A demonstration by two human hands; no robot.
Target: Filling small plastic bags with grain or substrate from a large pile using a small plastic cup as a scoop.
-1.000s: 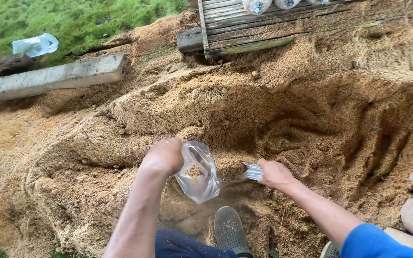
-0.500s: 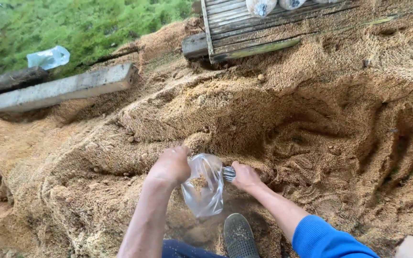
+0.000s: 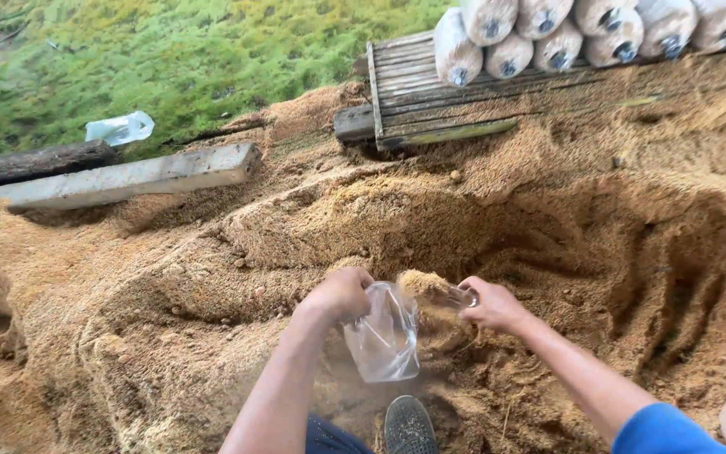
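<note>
Left hand (image 3: 339, 296) grips plastic bag (image 3: 386, 336) | right hand (image 3: 491, 304) tips scoop (image 3: 451, 295) of sawdust (image 3: 420, 282)

Glossy clear plastic bag (image 3: 384, 336), coarse matt sawdust (image 3: 464, 227), rough weathered wooden pallet (image 3: 430, 92).

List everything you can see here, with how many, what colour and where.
sawdust pile: one, tan, fills most of the ground
clear plastic bag: one, see-through, held open at bottom centre
small scoop: one, clear, heaped with sawdust at the bag's mouth
filled bags: at least six, pale, stacked on the pallet, top right
wooden pallet: one, grey-brown, top centre
wooden beam: one, pale grey, left
dark log: one, behind the beam
crumpled plastic: one, whitish, on the grass
grass: green, top left
shoe: one, dark, bottom centre
left hand: grips the bag's rim
right hand: holds the scoop
</note>
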